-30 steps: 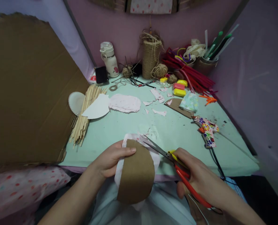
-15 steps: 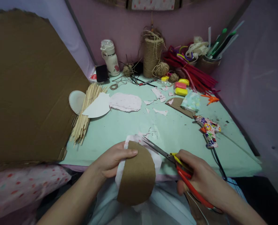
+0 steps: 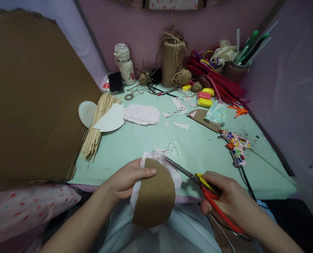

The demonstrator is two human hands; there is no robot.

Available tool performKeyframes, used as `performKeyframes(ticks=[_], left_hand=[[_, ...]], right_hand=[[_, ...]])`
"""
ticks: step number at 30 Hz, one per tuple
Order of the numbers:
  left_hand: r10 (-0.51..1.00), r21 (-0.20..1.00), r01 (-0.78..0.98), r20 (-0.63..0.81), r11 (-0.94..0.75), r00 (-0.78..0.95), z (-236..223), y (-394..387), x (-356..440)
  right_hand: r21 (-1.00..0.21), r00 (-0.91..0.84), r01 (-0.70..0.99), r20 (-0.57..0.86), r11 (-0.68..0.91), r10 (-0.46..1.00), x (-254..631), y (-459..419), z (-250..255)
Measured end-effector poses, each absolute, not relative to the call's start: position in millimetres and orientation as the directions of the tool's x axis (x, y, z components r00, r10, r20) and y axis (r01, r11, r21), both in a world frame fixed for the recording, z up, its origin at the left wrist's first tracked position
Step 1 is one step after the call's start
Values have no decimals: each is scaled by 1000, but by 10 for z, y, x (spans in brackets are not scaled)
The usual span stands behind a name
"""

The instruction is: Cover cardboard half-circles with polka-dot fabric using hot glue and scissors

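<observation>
My left hand pinches a half-round cardboard piece together with a white, pink-dotted fabric sheet that shows past its edge. The thumb presses on the cardboard's upper left; the other fingers are behind. Wrapped in my right hand are scissors with red and yellow handles. Their blades point to the upper left, at the top edge of the fabric, and look nearly closed. Thin fabric clippings lie on the table just beyond the blade tips.
On the green table lie bamboo sticks, a white paper shape, a fabric piece and a glue gun at right. Twine and a bottle stand at the back. A large cardboard sheet rises at left.
The scissors and my right hand have shifted slightly right and down, and the blades look closer together. My left hand keeps its hold on the cardboard and fabric.
</observation>
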State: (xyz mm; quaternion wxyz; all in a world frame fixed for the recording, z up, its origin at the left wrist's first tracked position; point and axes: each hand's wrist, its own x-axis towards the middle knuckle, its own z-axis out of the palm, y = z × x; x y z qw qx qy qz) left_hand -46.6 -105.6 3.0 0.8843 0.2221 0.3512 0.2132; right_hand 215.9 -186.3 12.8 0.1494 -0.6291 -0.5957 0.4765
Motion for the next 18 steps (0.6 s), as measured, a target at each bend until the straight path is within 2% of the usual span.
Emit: performKeyframes(ticks=[8,18], left_hand=[[531,550,-205,-537,809,655,34,-1041,-459],[529,571,-173,-546,802,649,29,-1072,-468]], right_hand=[[-742,-154,624,-425,-245,892,2198,-1858,117],[-715,-155,608,-534,-346,831,2219,-1870,108]])
